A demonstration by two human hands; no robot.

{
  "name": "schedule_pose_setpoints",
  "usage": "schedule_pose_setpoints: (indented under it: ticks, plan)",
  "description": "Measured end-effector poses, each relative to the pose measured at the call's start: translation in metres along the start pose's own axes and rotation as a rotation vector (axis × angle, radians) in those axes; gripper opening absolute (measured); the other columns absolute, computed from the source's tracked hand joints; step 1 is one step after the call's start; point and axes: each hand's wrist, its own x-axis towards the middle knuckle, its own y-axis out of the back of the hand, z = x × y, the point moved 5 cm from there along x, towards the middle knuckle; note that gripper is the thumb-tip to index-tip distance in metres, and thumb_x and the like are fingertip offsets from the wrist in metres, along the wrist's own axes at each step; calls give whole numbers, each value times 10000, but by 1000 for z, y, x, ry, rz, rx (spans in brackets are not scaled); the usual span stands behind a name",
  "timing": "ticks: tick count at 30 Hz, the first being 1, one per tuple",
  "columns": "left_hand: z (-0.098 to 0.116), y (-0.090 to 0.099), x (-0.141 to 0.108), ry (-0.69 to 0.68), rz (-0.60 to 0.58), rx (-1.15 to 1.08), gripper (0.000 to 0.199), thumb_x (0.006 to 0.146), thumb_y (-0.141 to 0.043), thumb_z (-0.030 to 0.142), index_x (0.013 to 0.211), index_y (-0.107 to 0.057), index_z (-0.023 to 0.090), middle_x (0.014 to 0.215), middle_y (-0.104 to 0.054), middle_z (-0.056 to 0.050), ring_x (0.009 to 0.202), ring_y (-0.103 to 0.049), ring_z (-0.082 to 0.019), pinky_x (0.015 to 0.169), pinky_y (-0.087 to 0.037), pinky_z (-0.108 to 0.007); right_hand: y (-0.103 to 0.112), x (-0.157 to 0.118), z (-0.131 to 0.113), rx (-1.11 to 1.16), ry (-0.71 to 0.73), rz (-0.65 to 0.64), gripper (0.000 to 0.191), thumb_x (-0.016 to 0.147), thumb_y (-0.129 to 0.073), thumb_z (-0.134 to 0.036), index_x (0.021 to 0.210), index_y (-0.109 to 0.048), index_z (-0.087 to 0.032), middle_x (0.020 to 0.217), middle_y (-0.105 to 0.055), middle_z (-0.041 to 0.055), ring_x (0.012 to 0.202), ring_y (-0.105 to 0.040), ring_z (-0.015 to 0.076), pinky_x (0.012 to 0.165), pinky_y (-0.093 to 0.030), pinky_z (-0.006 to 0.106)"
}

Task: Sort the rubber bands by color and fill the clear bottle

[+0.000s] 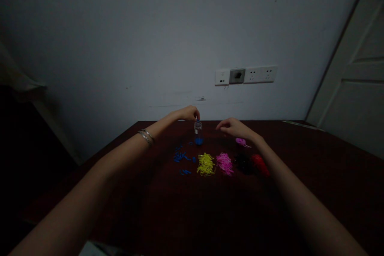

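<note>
My left hand (191, 113) is closed in a pinch on a small blue strip (198, 119), right above the mouth of a clear bottle (198, 131). The bottle stands upright with blue pieces gathered at its bottom. To the bottle's right, my right hand (233, 127) hovers over the table with loosely bent fingers apart and nothing visible in them. Loose blue strips (180, 157) lie scattered in front of the bottle. Beside them are piles of yellow strips (205, 164) and pink strips (225, 163).
A black pile (243, 164) and a red pile (260, 165) lie further right, the red one partly behind my right forearm. A purple-pink bundle (241, 142) rests near my right wrist. The dark table (186, 212) meets a wall with sockets (260, 75).
</note>
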Motion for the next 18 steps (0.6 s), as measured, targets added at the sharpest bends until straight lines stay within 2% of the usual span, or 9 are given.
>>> schedule_pose_setpoints:
  ticks: [7, 11, 15, 18]
  plan:
    - [-2, 0, 3, -3, 10, -60, 259, 591, -619, 100, 826, -716, 142, 588, -627, -7, 536, -494, -91, 570, -346, -202, -1, 0, 0, -2, 10, -8, 328, 683, -452, -194, 896, -679, -90, 537, -587, 26, 489, -502, 110, 502, -368, 219]
    - [-12, 4, 8, -1, 49, -163, 247, 578, -632, 116, 809, -718, 137, 593, -630, -11, 553, -507, -98, 596, -364, -215, -2, 1, -1, -4, 15, -12, 336, 684, -449, -200, 901, -678, -85, 555, -600, 36, 493, -503, 111, 508, -374, 225]
    - [-42, 4, 4, 86, 219, -340, 222, 607, -615, 161, 803, -708, 114, 643, -644, -25, 582, -524, -100, 592, -382, -209, -9, 2, -6, -22, 60, -13, 337, 674, -463, -205, 900, -688, -94, 638, -645, 57, 558, -539, 126, 545, -393, 234]
    - [-77, -16, -10, 266, 400, -484, 210, 625, -590, 154, 795, -696, 93, 630, -634, -28, 568, -519, -94, 566, -385, -199, -23, 4, -15, -52, 129, -28, 323, 663, -479, -197, 885, -699, -117, 724, -672, 60, 625, -564, 136, 582, -408, 234]
